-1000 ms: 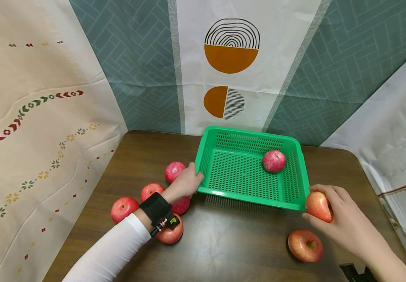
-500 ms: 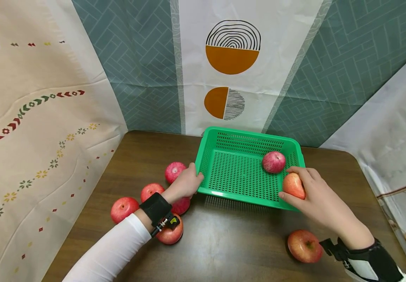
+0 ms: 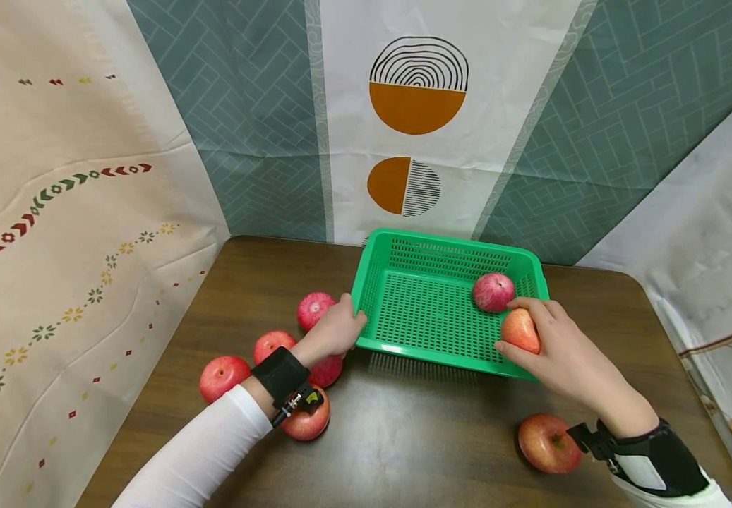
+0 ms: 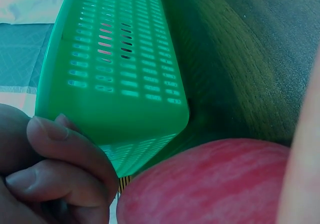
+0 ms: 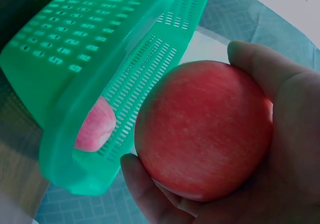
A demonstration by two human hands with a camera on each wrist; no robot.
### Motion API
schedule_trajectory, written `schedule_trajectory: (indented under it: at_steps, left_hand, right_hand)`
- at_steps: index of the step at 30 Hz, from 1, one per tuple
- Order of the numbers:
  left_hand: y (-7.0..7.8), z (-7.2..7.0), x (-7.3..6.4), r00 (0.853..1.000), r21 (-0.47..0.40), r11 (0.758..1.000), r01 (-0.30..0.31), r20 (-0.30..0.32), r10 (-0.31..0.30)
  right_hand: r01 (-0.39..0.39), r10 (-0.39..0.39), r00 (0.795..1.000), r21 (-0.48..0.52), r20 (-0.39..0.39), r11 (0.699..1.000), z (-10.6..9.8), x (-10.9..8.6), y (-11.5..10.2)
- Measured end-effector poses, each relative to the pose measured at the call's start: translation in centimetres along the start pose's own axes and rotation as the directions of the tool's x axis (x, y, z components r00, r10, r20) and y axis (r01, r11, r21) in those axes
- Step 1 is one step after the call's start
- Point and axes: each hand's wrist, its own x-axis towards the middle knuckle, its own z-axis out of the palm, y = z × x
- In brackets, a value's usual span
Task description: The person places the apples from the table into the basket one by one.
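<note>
Eight red fruits are counted in all: five fruits [image 3: 315, 310] [image 3: 273, 344] [image 3: 224, 377] [image 3: 326, 370] [image 3: 306, 419] are seen at the left of one desk [image 3: 404, 430], one streaked fruit [image 3: 493, 292] is contained in one green basket [image 3: 457, 243], one held fruit [image 3: 519, 330] is gripped in one right hand [image 3: 562, 356], and one lone fruit [image 3: 550, 443] is found at the right. One left hand [image 3: 339, 326] is shown. Two black wrist straps [image 3: 282, 374] [image 3: 663, 462] are worn. Two large orange circles [image 3: 418, 106] [image 3: 390, 185] are printed on the cloth [image 3: 346, 70].

Inside the green basket [image 3: 426, 317], room lies left of the obstructing pink fruit [image 3: 493, 291].
</note>
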Motion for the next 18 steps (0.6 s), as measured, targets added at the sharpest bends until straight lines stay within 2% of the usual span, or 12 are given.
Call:
schedule_trajectory:
  at_steps: [5,12,18]
  left_hand:
    - [0.7,-0.2,-0.6,1.000,-0.008,1.000,0.000,0.003,0.001]
    - [0.7,-0.2,-0.9,0.998,0.004,0.998,-0.059,-0.020,0.059]
    - [1.7,-0.4,-1.8,0.999,-0.005,0.999,-0.046,-0.021,0.046]
  right_hand:
    - [-0.010,0.010,1.000,0.001,0.004,1.000,0.1,0.1,0.1]
    - [-0.010,0.010,1.000,0.006,0.005,1.000,0.3,0.3,0.1]
    - [-0.013,0.013,1.000,-0.002,0.012,1.000,0.4,0.6,0.1]
